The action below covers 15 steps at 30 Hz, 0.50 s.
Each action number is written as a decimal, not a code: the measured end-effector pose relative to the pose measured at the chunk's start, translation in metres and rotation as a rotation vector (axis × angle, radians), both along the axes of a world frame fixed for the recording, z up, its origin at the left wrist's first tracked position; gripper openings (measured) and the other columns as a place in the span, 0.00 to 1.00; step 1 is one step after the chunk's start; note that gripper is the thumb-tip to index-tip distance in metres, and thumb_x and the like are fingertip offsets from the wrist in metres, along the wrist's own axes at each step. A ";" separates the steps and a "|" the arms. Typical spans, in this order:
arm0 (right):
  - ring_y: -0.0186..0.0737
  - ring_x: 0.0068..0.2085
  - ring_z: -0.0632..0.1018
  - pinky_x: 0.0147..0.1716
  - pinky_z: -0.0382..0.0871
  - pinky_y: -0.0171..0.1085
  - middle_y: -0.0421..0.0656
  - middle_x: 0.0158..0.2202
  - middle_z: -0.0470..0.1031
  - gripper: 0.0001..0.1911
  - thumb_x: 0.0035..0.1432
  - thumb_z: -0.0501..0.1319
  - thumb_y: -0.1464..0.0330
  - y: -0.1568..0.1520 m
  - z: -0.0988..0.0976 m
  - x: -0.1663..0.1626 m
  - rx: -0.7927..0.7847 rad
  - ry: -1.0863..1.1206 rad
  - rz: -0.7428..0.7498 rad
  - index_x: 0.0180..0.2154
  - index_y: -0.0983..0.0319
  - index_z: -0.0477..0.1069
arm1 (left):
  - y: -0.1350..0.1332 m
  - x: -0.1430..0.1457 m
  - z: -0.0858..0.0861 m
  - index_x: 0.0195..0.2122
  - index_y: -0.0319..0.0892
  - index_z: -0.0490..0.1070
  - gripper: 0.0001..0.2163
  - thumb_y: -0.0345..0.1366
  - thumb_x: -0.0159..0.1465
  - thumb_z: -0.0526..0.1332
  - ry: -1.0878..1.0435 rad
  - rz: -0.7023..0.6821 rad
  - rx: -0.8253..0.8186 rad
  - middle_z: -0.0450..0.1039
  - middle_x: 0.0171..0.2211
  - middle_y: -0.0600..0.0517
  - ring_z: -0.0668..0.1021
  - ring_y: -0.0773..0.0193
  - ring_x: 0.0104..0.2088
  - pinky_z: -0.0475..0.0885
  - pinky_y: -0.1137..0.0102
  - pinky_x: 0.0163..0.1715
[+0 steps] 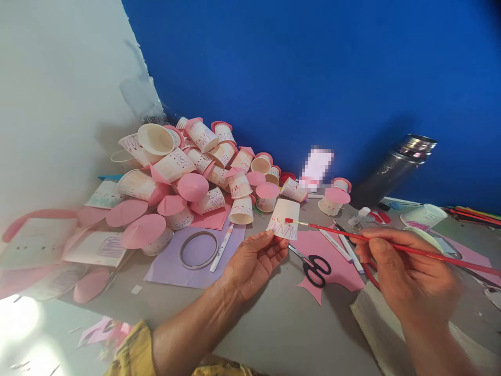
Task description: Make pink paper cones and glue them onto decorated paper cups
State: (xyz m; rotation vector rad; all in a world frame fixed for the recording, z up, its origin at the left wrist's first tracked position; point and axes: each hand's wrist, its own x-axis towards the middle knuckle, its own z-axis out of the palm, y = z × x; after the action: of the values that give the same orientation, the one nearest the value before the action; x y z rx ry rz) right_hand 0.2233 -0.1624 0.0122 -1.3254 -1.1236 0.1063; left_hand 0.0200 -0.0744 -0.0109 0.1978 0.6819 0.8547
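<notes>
My left hand (260,258) pinches a white paper cup (287,209) by its lower rim, holding it upside down above the table. Purple zigzag lines and small red dots mark the cup's side. In my right hand (407,271) is a long red paintbrush (352,236), gripped along its handle. Its red-tinted bristles are at the cup's side, over the dots. Just below the cup lie black-handled scissors (315,269) on a cut sheet of pink paper (332,261).
Many decorated cups with pink paper pieces (191,185) are heaped at the left. A tape ring (199,250) and a marker (222,248) lie on purple paper (172,274). A dark flask (387,172) leans by the blue wall. A glue stick (359,215) and colored pencils (475,214) are at right.
</notes>
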 end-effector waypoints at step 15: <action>0.39 0.25 0.76 0.22 0.72 0.40 0.41 0.27 0.77 0.08 0.60 0.68 0.58 -0.002 0.006 0.000 0.021 0.081 -0.034 0.36 0.55 0.80 | 0.002 -0.002 0.000 0.29 0.32 0.75 0.11 0.26 0.69 0.59 0.031 0.029 0.007 0.78 0.28 0.44 0.82 0.64 0.30 0.80 0.70 0.35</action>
State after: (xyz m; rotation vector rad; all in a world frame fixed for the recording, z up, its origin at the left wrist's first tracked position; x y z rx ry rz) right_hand 0.2235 -0.1642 0.0186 -1.3101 -1.0310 0.1215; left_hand 0.0180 -0.0724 -0.0112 0.2085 0.7121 0.8838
